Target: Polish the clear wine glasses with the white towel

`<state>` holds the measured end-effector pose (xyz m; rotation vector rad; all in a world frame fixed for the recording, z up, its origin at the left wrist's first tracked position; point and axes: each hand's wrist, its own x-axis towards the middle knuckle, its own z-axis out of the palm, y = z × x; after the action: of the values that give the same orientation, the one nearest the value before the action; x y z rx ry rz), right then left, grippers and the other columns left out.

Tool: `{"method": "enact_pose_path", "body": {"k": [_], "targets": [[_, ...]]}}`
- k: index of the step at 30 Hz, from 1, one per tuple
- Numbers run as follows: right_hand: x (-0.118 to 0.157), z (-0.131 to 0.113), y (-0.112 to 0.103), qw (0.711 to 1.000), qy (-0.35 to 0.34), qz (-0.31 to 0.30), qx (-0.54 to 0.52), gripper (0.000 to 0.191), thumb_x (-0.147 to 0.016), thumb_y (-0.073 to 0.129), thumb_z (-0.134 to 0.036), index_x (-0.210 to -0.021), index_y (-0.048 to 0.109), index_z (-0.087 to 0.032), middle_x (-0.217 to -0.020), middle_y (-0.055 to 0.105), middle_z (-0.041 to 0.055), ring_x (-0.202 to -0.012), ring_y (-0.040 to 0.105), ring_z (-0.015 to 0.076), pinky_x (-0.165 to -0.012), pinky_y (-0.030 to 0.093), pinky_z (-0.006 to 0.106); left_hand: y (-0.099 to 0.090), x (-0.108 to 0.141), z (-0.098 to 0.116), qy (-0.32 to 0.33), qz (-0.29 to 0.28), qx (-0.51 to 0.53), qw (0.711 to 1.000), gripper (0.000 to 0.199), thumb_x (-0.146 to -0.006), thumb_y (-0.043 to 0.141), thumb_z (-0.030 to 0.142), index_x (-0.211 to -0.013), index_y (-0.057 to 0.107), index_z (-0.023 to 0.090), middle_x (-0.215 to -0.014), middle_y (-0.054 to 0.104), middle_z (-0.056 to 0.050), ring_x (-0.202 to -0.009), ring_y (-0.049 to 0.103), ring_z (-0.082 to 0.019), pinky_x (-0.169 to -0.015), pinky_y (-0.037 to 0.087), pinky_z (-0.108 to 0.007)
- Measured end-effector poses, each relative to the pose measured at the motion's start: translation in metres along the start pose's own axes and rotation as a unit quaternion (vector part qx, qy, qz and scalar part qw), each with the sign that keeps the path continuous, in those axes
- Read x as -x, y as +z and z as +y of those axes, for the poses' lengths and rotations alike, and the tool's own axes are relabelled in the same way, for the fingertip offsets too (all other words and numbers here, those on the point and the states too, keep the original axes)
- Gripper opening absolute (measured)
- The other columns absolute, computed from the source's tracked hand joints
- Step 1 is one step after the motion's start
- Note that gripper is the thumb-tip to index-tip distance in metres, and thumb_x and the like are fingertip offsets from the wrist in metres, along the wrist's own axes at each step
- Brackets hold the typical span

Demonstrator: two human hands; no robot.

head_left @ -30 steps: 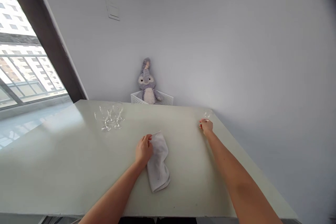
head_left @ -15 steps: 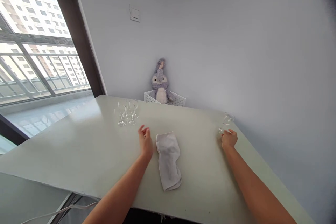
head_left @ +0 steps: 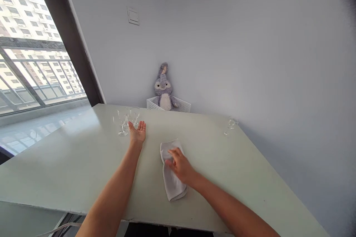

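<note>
My left hand (head_left: 137, 132) is open, palm up and fingers spread, close beside a group of clear stemmed glasses (head_left: 122, 122) at the table's far left. It partly covers the nearest one, and whether it touches the glass I cannot tell. Over a folded white cloth (head_left: 174, 185) in the middle hovers my right hand (head_left: 180, 164), open with fingers loosely bent and apart. The hand hides part of the cloth; contact between them is unclear. Another clear stemmed glass (head_left: 231, 124) stands alone near the far right edge.
A pale table (head_left: 217, 155) spreads before me, its right edge running along the wall. Behind it a grey plush rabbit (head_left: 164, 89) sits in a white perforated basket (head_left: 183, 106). At far left is a large window (head_left: 36, 63). A cable (head_left: 66, 225) hangs below the front edge.
My right hand has left the glass at the right and moved left over the cloth. My left hand has moved forward and left to the glasses, its fingers now spread. The view has shifted slightly.
</note>
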<state>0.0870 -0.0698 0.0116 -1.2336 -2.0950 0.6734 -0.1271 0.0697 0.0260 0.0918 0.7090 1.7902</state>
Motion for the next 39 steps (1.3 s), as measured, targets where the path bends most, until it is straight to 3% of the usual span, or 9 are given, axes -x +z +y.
{"method": "enact_pose_path", "body": {"k": [5, 8, 12, 15, 21, 23, 30, 35, 39], "targets": [[0.0, -0.003, 0.025, 0.974, 0.034, -0.061, 0.218, 0.061, -0.075, 0.054, -0.05, -0.125, 0.042, -0.017, -0.116, 0.047, 0.0148, -0.085, 0.057, 0.0246, -0.072, 0.044, 0.035, 0.004, -0.01, 0.005, 0.005, 0.0, 0.038, 0.999, 0.056, -0.076, 0.046, 0.057, -0.123, 0.027, 0.035, -0.107, 0.05, -0.006, -0.094, 0.059, -0.013, -0.075, 0.051, -0.023], [0.0, 0.003, 0.03, 0.969, 0.033, -0.057, 0.24, 0.04, -0.079, 0.052, -0.039, -0.113, 0.052, -0.019, -0.11, 0.051, 0.0113, -0.079, 0.058, 0.0215, -0.068, 0.043, 0.032, 0.007, -0.014, 0.008, -0.004, 0.0, 0.077, 0.997, 0.047, -0.077, 0.044, 0.058, -0.115, 0.033, 0.032, -0.109, 0.049, -0.007, -0.094, 0.058, -0.014, -0.071, 0.053, -0.024], [0.001, 0.014, 0.026, 0.992, 0.033, -0.011, 0.118, 0.021, -0.08, 0.047, -0.022, -0.093, 0.064, -0.021, -0.094, 0.057, 0.0056, -0.076, 0.056, 0.0155, -0.07, 0.041, 0.027, 0.01, -0.008, 0.007, -0.03, 0.005, 0.097, 0.995, 0.037, -0.08, 0.038, 0.057, -0.099, 0.039, 0.026, -0.109, 0.047, -0.007, -0.093, 0.059, -0.012, -0.066, 0.054, -0.021], [-0.006, 0.029, 0.016, 0.985, 0.11, 0.071, -0.116, 0.017, -0.077, 0.052, -0.029, -0.077, 0.065, -0.017, -0.074, 0.058, 0.0029, -0.068, 0.054, 0.0149, -0.065, 0.041, 0.027, 0.014, 0.009, -0.006, -0.055, -0.012, 0.079, 0.995, 0.028, -0.082, 0.042, 0.049, -0.089, 0.043, 0.022, -0.104, 0.05, -0.008, -0.091, 0.059, -0.013, -0.067, 0.054, -0.021], [-0.024, 0.061, -0.022, 0.725, 0.256, 0.258, -0.585, 0.021, -0.061, 0.067, -0.036, -0.069, 0.057, -0.019, -0.06, 0.057, -0.0013, -0.056, 0.053, 0.0141, -0.056, 0.045, 0.027, 0.011, 0.062, -0.052, -0.105, -0.133, -0.014, 0.985, 0.016, -0.078, 0.058, 0.028, -0.085, 0.048, 0.018, -0.097, 0.058, -0.01, -0.09, 0.061, -0.017, -0.073, 0.052, -0.026], [-0.024, 0.061, -0.036, 0.696, 0.25, 0.266, -0.619, 0.021, -0.063, 0.066, -0.035, -0.073, 0.058, -0.019, -0.064, 0.06, 0.0001, -0.062, 0.056, 0.0155, -0.057, 0.046, 0.027, 0.004, 0.074, -0.067, -0.076, -0.177, -0.057, 0.98, 0.021, -0.075, 0.061, 0.029, -0.089, 0.047, 0.02, -0.096, 0.06, -0.006, -0.09, 0.062, -0.016, -0.075, 0.051, -0.026], [-0.01, 0.027, -0.044, 0.804, 0.144, 0.262, -0.513, 0.028, -0.076, 0.055, -0.045, -0.08, 0.062, -0.018, -0.062, 0.056, -0.0013, -0.056, 0.05, 0.0115, -0.05, 0.041, 0.022, -0.013, 0.094, -0.097, -0.083, -0.251, -0.162, 0.951, 0.039, -0.07, 0.066, 0.027, -0.105, 0.049, 0.025, -0.104, 0.059, -0.003, -0.096, 0.058, -0.016, -0.083, 0.045, -0.029], [-0.008, 0.011, -0.024, 0.871, 0.096, 0.092, -0.473, 0.043, -0.08, 0.05, -0.043, -0.118, 0.051, -0.022, -0.075, 0.061, 0.0016, -0.064, 0.056, 0.0138, -0.058, 0.046, 0.027, -0.009, 0.105, -0.094, -0.124, -0.281, -0.242, 0.92, 0.052, -0.072, 0.061, 0.038, -0.118, 0.042, 0.024, -0.078, 0.06, 0.0, -0.057, 0.057, -0.01, -0.057, 0.046, -0.024], [-0.009, 0.02, -0.012, 0.897, 0.124, 0.062, -0.419, 0.035, -0.071, 0.062, -0.038, -0.101, 0.058, -0.018, -0.057, 0.058, -0.002, -0.05, 0.055, 0.0128, -0.051, 0.046, 0.026, -0.012, 0.108, -0.089, -0.112, -0.323, -0.319, 0.884, 0.061, -0.07, 0.062, 0.039, -0.123, 0.04, 0.023, -0.077, 0.06, 0.0, -0.052, 0.054, -0.01, -0.053, 0.045, -0.024]]}}
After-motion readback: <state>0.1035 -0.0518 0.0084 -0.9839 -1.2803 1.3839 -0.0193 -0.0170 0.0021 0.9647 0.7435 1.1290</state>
